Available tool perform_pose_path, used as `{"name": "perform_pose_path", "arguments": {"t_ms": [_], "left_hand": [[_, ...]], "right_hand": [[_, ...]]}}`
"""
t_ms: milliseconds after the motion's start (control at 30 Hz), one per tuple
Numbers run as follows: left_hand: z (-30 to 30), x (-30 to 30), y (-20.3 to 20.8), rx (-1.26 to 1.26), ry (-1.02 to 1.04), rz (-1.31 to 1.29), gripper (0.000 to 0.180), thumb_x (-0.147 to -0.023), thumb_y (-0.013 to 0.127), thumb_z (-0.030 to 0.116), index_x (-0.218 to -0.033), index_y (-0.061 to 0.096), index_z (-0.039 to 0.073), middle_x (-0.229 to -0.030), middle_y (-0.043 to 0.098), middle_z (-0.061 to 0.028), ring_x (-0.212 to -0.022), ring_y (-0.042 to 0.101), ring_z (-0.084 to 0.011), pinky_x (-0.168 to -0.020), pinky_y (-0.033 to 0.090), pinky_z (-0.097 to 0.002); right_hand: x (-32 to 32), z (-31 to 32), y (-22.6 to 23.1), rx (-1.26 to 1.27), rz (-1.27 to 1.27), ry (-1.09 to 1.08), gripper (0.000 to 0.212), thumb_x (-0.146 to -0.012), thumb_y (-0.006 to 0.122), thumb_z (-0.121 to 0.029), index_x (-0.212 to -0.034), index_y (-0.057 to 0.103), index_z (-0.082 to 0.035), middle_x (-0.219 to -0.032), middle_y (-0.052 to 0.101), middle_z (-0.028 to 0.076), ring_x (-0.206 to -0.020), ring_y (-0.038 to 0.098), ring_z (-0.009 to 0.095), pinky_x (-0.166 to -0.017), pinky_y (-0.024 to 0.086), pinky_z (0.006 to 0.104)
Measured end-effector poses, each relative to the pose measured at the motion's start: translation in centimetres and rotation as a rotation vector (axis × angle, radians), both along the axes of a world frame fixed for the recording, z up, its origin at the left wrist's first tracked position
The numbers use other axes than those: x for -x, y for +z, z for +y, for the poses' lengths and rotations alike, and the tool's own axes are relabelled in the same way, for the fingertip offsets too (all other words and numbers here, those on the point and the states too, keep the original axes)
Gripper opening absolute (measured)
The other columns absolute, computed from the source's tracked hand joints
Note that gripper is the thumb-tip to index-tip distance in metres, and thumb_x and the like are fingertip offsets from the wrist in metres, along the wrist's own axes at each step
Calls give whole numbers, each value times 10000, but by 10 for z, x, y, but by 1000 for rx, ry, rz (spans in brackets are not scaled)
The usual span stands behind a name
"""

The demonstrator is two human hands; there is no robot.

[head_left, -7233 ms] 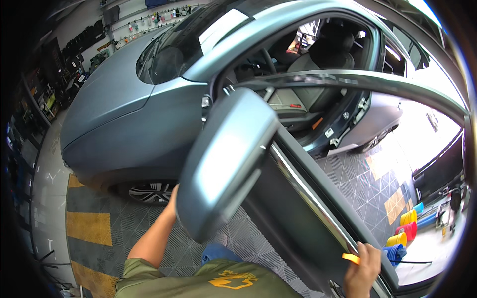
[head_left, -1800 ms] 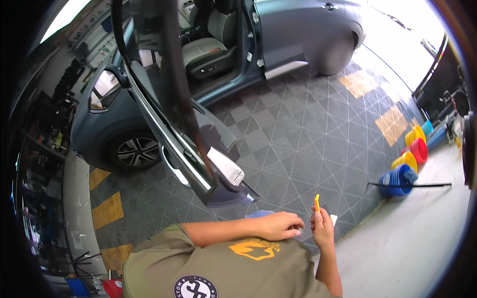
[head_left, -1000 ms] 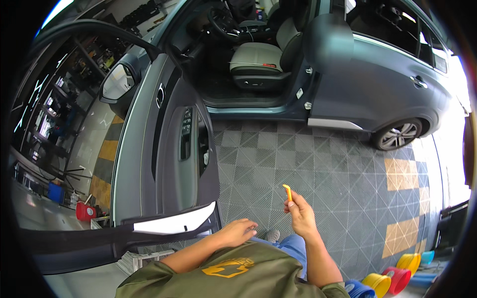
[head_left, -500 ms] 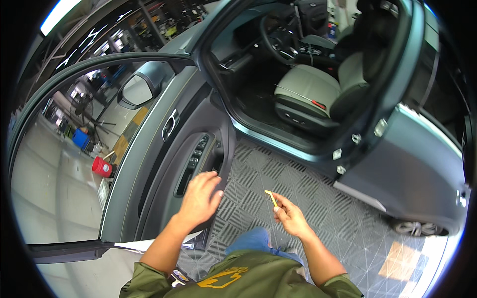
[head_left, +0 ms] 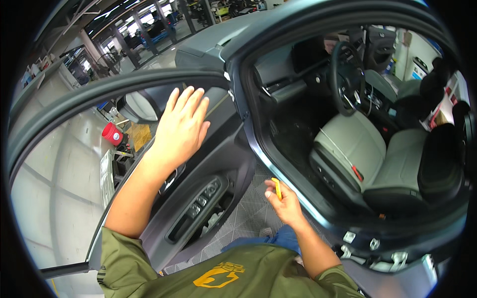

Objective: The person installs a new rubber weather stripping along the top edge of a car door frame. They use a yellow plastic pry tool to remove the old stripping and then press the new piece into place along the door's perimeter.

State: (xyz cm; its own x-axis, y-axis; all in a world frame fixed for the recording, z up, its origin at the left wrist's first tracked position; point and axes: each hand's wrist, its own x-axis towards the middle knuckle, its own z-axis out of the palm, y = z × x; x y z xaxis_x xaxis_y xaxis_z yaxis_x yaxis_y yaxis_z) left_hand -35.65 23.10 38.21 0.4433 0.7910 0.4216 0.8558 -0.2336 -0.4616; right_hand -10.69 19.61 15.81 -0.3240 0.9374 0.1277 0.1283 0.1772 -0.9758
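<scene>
Up and forward swings the left hand point(head_left: 182, 131), open, over the door point(head_left: 218, 161); the right hand point(head_left: 288, 206) grips the yellow tool point(head_left: 277, 188), its long axis pointing forward, just right of the door.

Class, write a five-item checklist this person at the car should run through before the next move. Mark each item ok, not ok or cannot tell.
1. Yellow tool gripped in the right hand: ok.
2. Left hand open, fingers extended: ok.
3. Left hand clear of the door: cannot tell; it overlaps the door in view, but contact is unclear.
4. Door standing open: ok.
5. Driver's seat free of loose tools: not ok; a red-handled tool lies on it.
</scene>
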Motion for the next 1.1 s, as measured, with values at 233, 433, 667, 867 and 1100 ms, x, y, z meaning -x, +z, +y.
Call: {"name": "perform_pose_path", "arguments": {"t_ms": [233, 433, 667, 867, 1100], "left_hand": [[152, 24, 31, 213, 487, 90, 621, -855, 713, 336, -1305, 511, -42, -1249, 599, -201, -1179, 574, -329, -1024, 435, -429], [178, 33, -2, 84, 361, 218, 392, -824, 612, 194, -1121, 611, -63, -1117, 645, -186, -1100, 610, -309, -988, 454, -423], [175, 28, -12, 42, 319, -7, 368, -737, 609, 152, -1025, 664, -70, -1105, 632, -212, -1054, 604, -328, -946, 478, -474], [180, 31, -12, 80, 314, -56, 360, -730, 620, 158, -1020, 674, -49, -1098, 631, -181, -972, 613, -287, -881, 490, -454], [191, 34, 66, 458, 373, -173, 423, -734, 611, 144, -1104, 632, -62, -1086, 614, -194, -947, 611, -291, -828, 496, -400]], "right_hand": [[63, 210, 72, -542, 95, 152, 358, -904, 677, -132, -1238, 616, -16, -1216, 625, 132, -919, 662, 232, -771, 520, 309], [141, 331, 100, -696, 178, 309, 436, -877, 680, -101, -1294, 588, -12, -1348, 558, 159, -1038, 666, 304, -843, 547, 348], [193, 370, 109, -712, 180, 483, 339, -812, 664, 2, -1148, 624, -8, -1139, 593, 153, -915, 677, 335, -737, 575, 374], [197, 367, 84, -721, 329, 423, 327, -793, 733, 20, -1110, 672, -35, -1074, 606, 134, -855, 686, 261, -681, 579, 320], [193, 377, 87, -570, 314, 563, 382, -815, 672, 88, -1185, 650, -4, -1107, 542, 110, -742, 545, 98, -620, 471, 233]]}}
